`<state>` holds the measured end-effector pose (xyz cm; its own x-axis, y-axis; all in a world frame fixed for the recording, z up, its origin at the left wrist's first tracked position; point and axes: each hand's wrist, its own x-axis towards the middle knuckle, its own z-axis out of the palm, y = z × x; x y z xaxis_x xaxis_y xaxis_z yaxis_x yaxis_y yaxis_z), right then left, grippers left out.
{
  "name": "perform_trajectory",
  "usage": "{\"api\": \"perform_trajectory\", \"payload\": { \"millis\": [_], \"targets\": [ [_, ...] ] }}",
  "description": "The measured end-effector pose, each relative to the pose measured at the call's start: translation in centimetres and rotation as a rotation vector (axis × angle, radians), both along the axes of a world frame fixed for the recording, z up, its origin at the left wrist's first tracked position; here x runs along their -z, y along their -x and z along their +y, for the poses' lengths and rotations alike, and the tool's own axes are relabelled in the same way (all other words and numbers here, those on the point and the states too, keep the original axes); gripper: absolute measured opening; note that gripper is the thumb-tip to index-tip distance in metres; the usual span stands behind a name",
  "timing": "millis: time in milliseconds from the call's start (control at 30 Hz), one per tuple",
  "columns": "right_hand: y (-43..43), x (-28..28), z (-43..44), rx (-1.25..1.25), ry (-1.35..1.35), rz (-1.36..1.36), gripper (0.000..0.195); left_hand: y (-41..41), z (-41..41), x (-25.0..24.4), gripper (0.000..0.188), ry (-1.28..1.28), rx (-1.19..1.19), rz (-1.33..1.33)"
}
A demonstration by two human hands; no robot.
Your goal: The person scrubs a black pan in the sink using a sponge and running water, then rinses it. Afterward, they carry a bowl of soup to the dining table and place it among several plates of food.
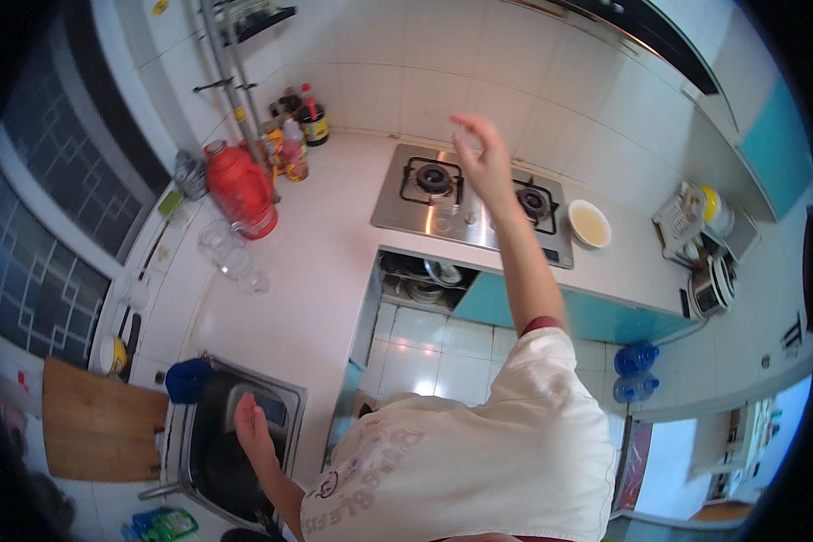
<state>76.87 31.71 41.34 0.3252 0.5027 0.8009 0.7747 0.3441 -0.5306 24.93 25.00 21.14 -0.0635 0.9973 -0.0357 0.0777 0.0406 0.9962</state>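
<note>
My right hand is raised above the gas hob, between the two burners. Its thumb and fingers are apart with nothing between them. A white bowl of pale yellowish contents stands on the counter just right of the hob. My left hand hangs over the dark sink, fingers extended and nothing held. A blue cloth or glove drapes over the sink's far left corner.
A red thermos flask, clear glasses and sauce bottles stand along the left counter. A wooden board leans beyond the sink. An open cabinet with pans is below the hob; a dish rack stands right.
</note>
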Motion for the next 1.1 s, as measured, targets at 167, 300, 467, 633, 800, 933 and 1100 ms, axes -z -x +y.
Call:
{"api": "perform_trajectory", "payload": {
  "millis": [167, 300, 467, 633, 800, 933, 1100],
  "targets": [
    [-12.5, -9.5, -3.5, 0.513, -0.246, -0.443, 0.03, -6.1, 3.0, -0.6, 0.034, -0.026, 0.248, -0.034],
    [-19.8, -17.0, -5.6, 0.83, -0.299, -0.686, 0.039, -8.5, 3.1, 0.5, 0.032, 0.022, 0.352, -0.043],
    [-19.7, -19.5, -5.7, 1.058, -0.205, -0.749, 0.04, -9.0, 2.9, 0.3, 0.033, 0.036, 0.39, 0.014],
    [-20.3, -19.5, -4.5, 1.129, -0.165, -0.744, 0.041, -7.2, 2.8, -0.3, 0.031, 0.067, 0.301, 0.099],
    [-20.3, -19.5, -5.5, 1.191, -0.048, -0.596, 0.046, -5.0, 2.4, 0.8, 0.031, 0.123, 0.259, 0.036],
    [-16.4, -16.7, -5.0, 0.99, -0.202, -0.623, 0.059, -4.3, 2.5, 3.2, 0.03, 0.182, 0.266, 0.004],
    [0.8, 1.9, 0.1, 0.035, 0.032, -0.431, 0.026, -3.1, 1.6, 2.1, 0.03, 0.209, 0.201, 0.079]
  ]
}}
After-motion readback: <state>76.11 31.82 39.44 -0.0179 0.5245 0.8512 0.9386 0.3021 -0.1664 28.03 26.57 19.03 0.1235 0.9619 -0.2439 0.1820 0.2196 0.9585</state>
